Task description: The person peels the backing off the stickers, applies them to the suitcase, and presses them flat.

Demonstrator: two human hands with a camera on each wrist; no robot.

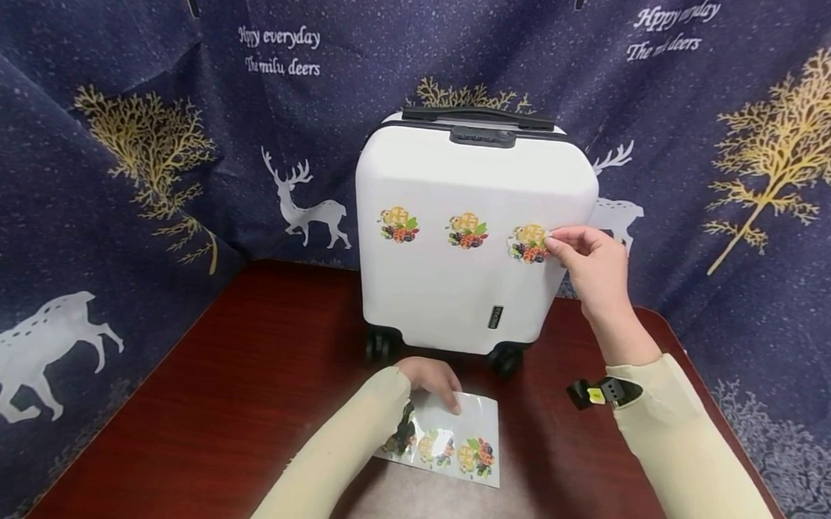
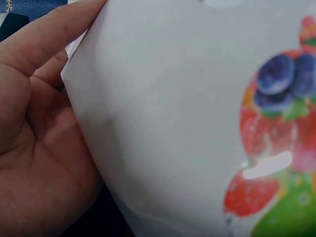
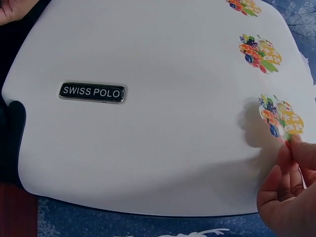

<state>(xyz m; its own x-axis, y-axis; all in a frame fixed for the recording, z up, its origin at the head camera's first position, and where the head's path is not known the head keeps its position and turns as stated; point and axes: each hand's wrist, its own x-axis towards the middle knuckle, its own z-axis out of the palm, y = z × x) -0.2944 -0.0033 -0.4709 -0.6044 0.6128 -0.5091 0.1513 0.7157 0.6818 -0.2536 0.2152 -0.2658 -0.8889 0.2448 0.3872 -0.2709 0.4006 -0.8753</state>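
Observation:
My right hand [image 1: 594, 267] pinches the edge of a fruit sticker [image 1: 527, 243] between thumb and fingertips, close in front of the white suitcase [image 1: 449, 293]. In the right wrist view this sticker [image 3: 276, 116] casts a shadow on the suitcase shell. Two like stickers are on the shell in a row to its left, one at the left [image 1: 399, 225] and one in the middle [image 1: 467, 231]. Below, my left hand [image 1: 432, 376] grips the far edge of a glossy white sticker sheet [image 1: 479, 416], thumb on top. Several fruit stickers show on the sheet; my left sleeve covers part of it.
The suitcase stands upright on black wheels [image 1: 506, 358] on a dark red table [image 1: 263, 345]. A black carry handle [image 1: 478, 117] tops it. Behind hangs a blue cloth [image 1: 289, 120] with deer and trees. A black wrist device [image 1: 604, 392] is on my right wrist.

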